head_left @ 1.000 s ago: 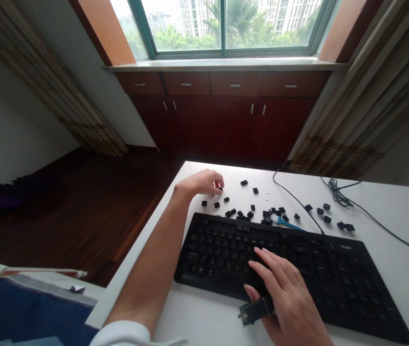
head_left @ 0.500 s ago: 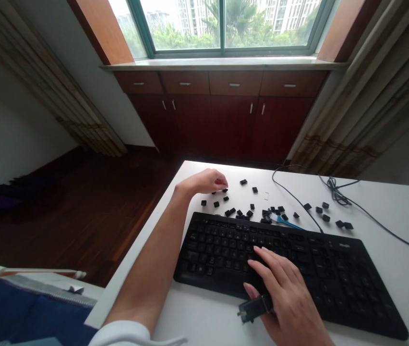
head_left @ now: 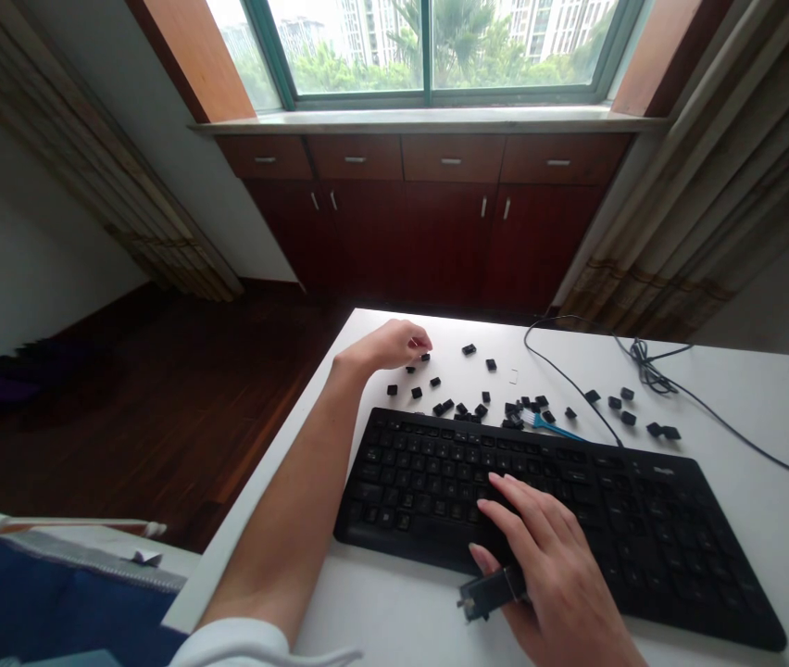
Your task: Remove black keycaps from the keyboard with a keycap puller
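Observation:
My left hand [head_left: 398,343] is at the far left part of the white table, its fingers curled in a pinch on a small black keycap [head_left: 426,357]. More loose keycaps lie around it, among them one keycap [head_left: 393,390] nearer the table's left edge. My right hand [head_left: 544,547] lies on the black keyboard [head_left: 394,542] with fingers stretched out. Across its thumb sits a small dark boxy piece [head_left: 484,596] with a metal end; whether it is gripped or only rests there I cannot tell. Several keys are still seated on the keyboard's left side.
A blue-handled brush [head_left: 554,427] lies behind the keyboard beside a cluster of keycaps [head_left: 512,412]. More keycaps [head_left: 627,419] are scattered to the right. A black cable [head_left: 655,380] loops over the table's far right. A small thin wire piece [head_left: 514,376] lies flat.
My left hand has shifted slightly left and away from me, and the keycap at its fingertips has moved with it. My right hand stays in place on the keyboard.

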Tool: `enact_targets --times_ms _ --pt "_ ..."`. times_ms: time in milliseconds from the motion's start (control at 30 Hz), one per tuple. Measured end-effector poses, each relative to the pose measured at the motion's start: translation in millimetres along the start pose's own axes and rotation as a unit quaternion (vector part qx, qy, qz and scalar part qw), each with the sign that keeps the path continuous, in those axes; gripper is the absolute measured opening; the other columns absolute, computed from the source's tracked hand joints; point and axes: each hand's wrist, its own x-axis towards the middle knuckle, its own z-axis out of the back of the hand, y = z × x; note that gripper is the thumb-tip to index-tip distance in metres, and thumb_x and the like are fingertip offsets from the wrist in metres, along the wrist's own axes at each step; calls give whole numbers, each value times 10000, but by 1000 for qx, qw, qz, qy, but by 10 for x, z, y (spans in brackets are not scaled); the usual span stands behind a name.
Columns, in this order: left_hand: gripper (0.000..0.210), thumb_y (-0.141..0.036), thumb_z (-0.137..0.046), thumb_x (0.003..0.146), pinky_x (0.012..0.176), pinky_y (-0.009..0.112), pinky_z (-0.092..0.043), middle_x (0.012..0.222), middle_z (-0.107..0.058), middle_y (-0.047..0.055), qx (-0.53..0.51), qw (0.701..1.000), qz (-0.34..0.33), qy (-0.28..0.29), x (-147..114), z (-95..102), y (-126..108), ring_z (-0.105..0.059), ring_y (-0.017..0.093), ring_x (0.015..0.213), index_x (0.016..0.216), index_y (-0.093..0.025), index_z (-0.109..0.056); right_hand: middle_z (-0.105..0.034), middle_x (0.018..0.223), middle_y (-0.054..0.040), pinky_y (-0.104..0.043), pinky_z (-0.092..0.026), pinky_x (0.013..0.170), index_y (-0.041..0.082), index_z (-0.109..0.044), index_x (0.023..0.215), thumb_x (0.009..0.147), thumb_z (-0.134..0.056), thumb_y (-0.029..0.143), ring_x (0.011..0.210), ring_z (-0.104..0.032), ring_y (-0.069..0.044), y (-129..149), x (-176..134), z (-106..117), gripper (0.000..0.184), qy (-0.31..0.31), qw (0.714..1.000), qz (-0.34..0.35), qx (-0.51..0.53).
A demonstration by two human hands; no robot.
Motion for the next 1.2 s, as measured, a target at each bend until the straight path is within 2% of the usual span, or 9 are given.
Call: enact_targets --times_ms 133,300,433,533,667,800,967,1200 --pt "253 -331 -579 907 753 237 -548 1118 -746 64 3 1000 23 -6 -3 1 -4 -701 196 967 1057 -199 -734 -594 1386 -141 -471 -472 1012 156 -612 1244 943 -600 258 1285 -536 -304 -1 13 5 319 -2 1000 -3 1" --pt "368 -484 -532 935 747 243 -529 1149 -738 62 10 999 48 25 -48 102 -48 -704 188 919 1103 -215 -720 -593 1386 -146 -471 -474 1008 148 -613 1244 936 -611 253 1284 -536 -306 0 12 21 325 1 1000 1 2" --pt "446 -575 -709 764 683 241 -509 1066 -752 57 23 994 74 79 -114 223 -11 -702 209 882 1024 -215 -743 -590 1392 -144 -470 -475 1008 154 -610 1250 937 -608 260 1288 -534 -307 -1 4 19 330 2 1000 -1 2" --pt "485 -514 -810 641 653 235 -496 1017 -759 48 28 990 91 108 -140 265 34 -700 207 842 1019 -219 -738 -587 1394 -143 -473 -469 1013 155 -609 1254 938 -610 263 1290 -530 -307 -4 2 10 334 2 1000 -1 4" --pt "384 -438 -760 693 657 231 -486 986 -764 42 31 989 97 110 -132 251 44 -695 195 837 1004 -213 -737 -580 1400 -140 -474 -456 1023 154 -608 1254 935 -616 251 1299 -518 -303 -4 -4 2 334 3 1000 -4 5" --pt "297 -441 -695 754 651 229 -475 922 -767 31 30 988 92 124 -133 246 21 -689 183 805 941 -220 -759 -573 1407 -138 -476 -450 1028 154 -605 1258 933 -622 256 1303 -511 -302 -5 -12 -1 341 8 1000 -4 5" --pt "314 -459 -721 724 650 231 -461 989 -762 29 30 988 93 122 -152 273 0 -676 192 849 935 -229 -757 -568 1413 -135 -475 -450 1035 160 -601 1264 931 -627 258 1309 -509 -301 -6 -4 6 348 14 1000 -9 6" --pt "310 -463 -773 663 626 238 -440 931 -752 16 30 986 96 132 -141 252 -16 -665 193 832 868 -232 -743 -572 1409 -133 -472 -451 1042 167 -600 1267 937 -620 255 1313 -511 -298 8 4 19 342 15 1000 -13 7"
